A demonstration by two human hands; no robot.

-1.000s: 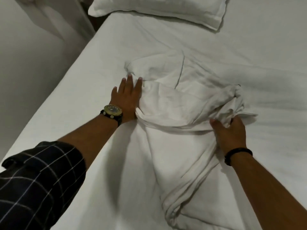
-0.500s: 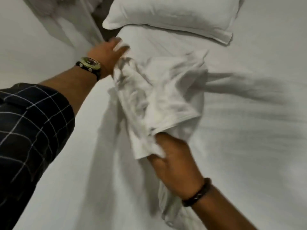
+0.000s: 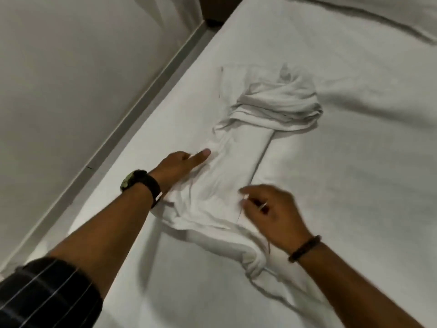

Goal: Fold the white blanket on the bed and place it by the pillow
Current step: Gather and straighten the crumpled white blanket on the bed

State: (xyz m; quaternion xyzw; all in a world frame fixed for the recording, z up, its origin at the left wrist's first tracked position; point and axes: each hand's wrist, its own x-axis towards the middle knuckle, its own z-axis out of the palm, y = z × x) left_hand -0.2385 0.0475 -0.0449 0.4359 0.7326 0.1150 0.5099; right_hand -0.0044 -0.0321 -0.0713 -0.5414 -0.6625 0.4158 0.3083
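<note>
The white blanket lies on the bed as a long crumpled strip, with a bunched heap at its far end and a rolled end near me. My left hand, with a watch on its wrist, is at the strip's left edge. Its forefinger points out and its other fingers are tucked into the cloth. My right hand, wearing a dark bracelet, is blurred at the right edge with its fingertips curled onto the fabric. The pillow shows at the top right, well beyond the blanket.
The white bed sheet spreads wide to the right of the blanket. The bed's left edge runs diagonally along a grey strip, with a pale surface beyond it. A curtain hangs at the top left.
The blanket was lifted and swung toward the pillow half a second ago. It now lies back down on the sheet as a long strip, with both hands low at its sides.
</note>
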